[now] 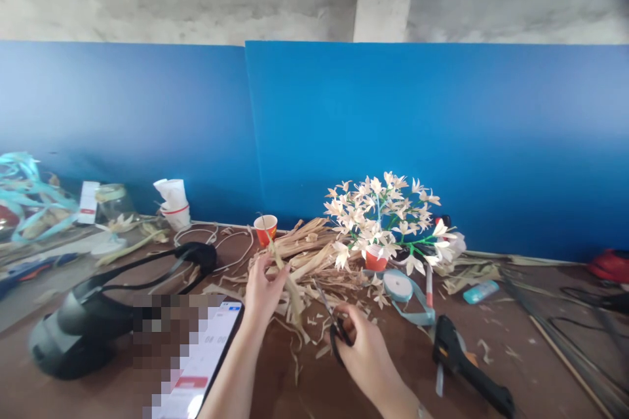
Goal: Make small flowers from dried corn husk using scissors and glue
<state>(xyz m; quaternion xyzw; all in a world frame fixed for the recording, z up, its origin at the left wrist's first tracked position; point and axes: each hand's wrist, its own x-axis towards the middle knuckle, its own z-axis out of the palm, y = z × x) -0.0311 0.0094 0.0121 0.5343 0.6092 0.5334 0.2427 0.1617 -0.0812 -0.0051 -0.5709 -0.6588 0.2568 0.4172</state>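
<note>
Obs.: left hand [263, 291] pinches a long, pale tan strip of dried corn husk [289, 291] between thumb and fingers, clamped firmly, with the strip's lower end hanging past the hand. Right hand [361, 353] is closed around a pair of slim steel scissors with black loop handles [338, 334], fingers through the loops, blades angled up and left, tips near the strip. Blades too thin and blurred to tell whether apart or together.

Both hands are over a flat brown wooden tabletop [521, 357], just in front of a loose heap of pale dried husk strips [304, 262], with small cut scraps scattered around. Beyond the heap, a bouquet of cream husk flowers on green stems [378, 209] stands in an orange-red paper cup [376, 260]. To the right of the scissors: a roll of pale teal ribbon [398, 286] and a black glue gun [462, 357] lying on its side. To the left of the left hand: a white-screened smartphone [206, 357], partly pixelated, and a black padded headset with strap [73, 334]. Against the blue wall panel [373, 131]: a small red paper cup [265, 229]
</note>
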